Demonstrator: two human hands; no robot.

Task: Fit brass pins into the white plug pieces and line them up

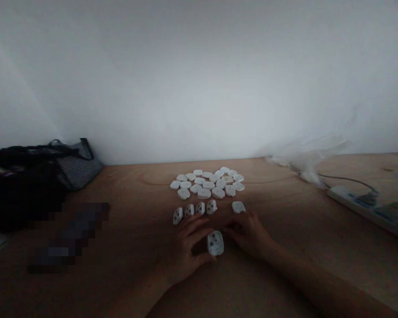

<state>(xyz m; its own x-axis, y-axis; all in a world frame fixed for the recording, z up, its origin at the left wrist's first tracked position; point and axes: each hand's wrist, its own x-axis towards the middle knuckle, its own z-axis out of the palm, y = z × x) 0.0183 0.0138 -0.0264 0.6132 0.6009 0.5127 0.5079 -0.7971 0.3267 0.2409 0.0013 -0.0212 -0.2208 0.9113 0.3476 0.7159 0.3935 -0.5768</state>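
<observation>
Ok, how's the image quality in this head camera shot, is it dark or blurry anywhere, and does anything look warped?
In the head view, the light is dim and flat, the wooden tabletop darkens toward the bottom, the white plug-shaped pieces look soft, a pixelated block hides something at left, and the power strip looks stretched at the right edge.

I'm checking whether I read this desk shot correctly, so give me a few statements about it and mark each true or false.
1. A white plug lies between the left hand and the right hand. True.
2. The cluster of white plugs sits to the right of the power strip. False: it sits to the left of the power strip.
3. A row of four white plugs lies just beyond the left hand. True.
4. The right hand grips the striped bag. False: that bag stands far to the left by the wall, while the right hand rests on the wooden table.
</observation>
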